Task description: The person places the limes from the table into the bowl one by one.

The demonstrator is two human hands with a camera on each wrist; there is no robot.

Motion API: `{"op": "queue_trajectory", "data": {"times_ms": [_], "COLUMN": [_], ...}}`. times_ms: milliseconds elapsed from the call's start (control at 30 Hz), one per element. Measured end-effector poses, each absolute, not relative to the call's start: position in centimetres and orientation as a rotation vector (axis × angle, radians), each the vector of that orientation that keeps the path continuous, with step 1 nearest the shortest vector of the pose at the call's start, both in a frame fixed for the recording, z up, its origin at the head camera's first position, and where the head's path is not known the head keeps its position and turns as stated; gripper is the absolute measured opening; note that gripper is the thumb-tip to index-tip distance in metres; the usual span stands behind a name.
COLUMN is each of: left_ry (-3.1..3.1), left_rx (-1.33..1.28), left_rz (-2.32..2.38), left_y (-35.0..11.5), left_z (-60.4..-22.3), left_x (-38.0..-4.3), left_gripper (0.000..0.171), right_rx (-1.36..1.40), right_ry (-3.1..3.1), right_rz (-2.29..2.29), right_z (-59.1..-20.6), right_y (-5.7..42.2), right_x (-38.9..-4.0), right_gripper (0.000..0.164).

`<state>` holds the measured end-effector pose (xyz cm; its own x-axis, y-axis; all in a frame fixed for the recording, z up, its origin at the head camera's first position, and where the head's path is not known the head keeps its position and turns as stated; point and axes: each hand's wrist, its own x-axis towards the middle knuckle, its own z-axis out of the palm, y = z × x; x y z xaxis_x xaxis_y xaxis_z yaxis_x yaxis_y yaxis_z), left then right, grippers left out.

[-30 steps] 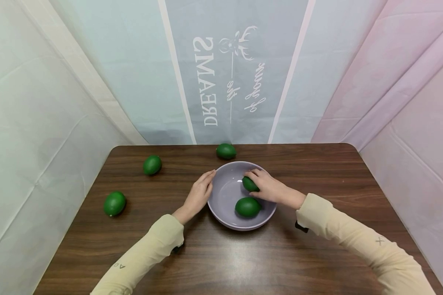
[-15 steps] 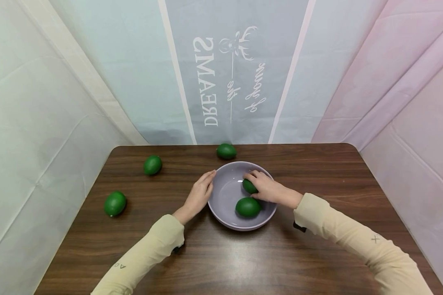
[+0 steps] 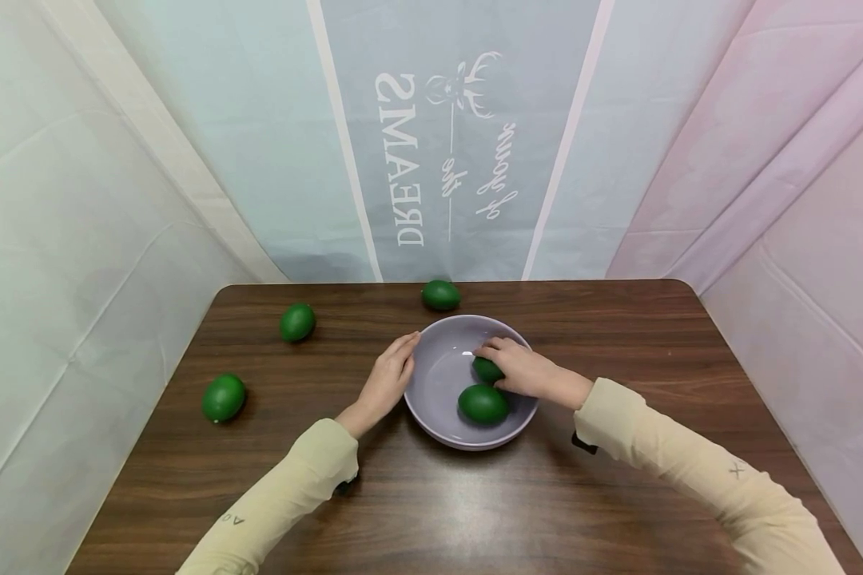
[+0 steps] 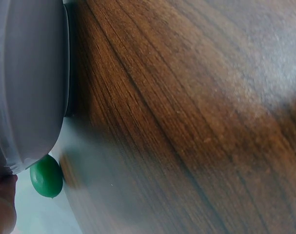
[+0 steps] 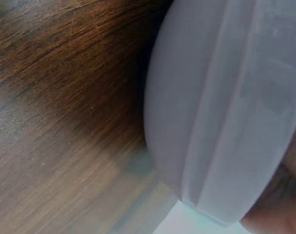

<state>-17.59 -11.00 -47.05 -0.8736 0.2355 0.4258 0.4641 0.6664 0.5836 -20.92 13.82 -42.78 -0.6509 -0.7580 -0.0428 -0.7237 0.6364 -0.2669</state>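
Note:
A lavender bowl [image 3: 439, 399] stands mid-table with two green limes inside. My right hand [image 3: 523, 369] reaches over its right side and grips the farther lime [image 3: 485, 370], fingers curled over the top, covering much of it. Right beside that, on the near side, lies the second lime [image 3: 483, 405]. On the left, my left hand [image 3: 388, 375] rests with fairly straight fingers against the bowl's rim. Fingers also show at the rim in the left wrist view, bottom left. In the right wrist view the bowl's outer wall [image 5: 196, 97] hides most of the right hand.
Three more limes lie on the dark wooden table [image 3: 618, 335]: one lime [image 3: 441, 295] behind the bowl near the back edge, another lime [image 3: 297, 323] at the back left, and a third lime [image 3: 224, 398] farther left. Printed cloth [image 3: 446, 200] hangs behind the table.
My right hand has moved slightly towards me inside the bowl, bringing the gripped lime closer to the other one. My left hand and the bowl have stayed put.

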Motion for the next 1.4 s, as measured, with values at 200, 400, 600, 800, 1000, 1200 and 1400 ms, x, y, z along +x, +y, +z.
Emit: {"op": "queue_trajectory", "data": {"times_ms": [200, 400, 600, 800, 1000, 1200, 1400], "left_ry": [-2.578, -2.573, -2.576, -2.558, -2.566, -2.566, -2.564], "left_rx": [-0.543, -0.538, -0.537, -0.546, -0.539, -0.548, -0.554], "left_rz": [-1.033, -1.023, -1.021, -1.015, -1.018, -1.024, -1.027], "left_y": [-11.0, -11.0, -11.0, -10.9, -10.9, -10.9, -10.9], "left_z": [-47.2, -47.3, -47.3, -47.3, -47.2, -47.1, -47.0], "left_x": [-17.6, -17.7, -17.6, -17.6, -17.5, -17.5, -17.5], "left_gripper": [0.035, 0.035, 0.035, 0.035, 0.035, 0.035, 0.035], "right_rx": [-1.238, -1.230, -1.203, -1.141, -1.110, -1.073, -1.005], "right_ry": [2.728, 2.793, 2.847, 2.909, 2.952, 3.009, 3.045], "right_rz": [-0.416, -0.484, -0.553, -0.649, -0.708, -0.771, -0.857], "right_z": [-42.0, -41.4, -41.3, -41.1, -41.4, -42.0, -42.7], "right_y": [14.1, 14.7, 15.2, 15.7, 16.1, 16.7, 17.1], "right_x": [-20.5, -20.3, -20.1, -19.9, -20.0, -20.0, -20.1], "right_gripper": [0.050, 0.040, 0.034, 0.029, 0.029, 0.030, 0.029]}}
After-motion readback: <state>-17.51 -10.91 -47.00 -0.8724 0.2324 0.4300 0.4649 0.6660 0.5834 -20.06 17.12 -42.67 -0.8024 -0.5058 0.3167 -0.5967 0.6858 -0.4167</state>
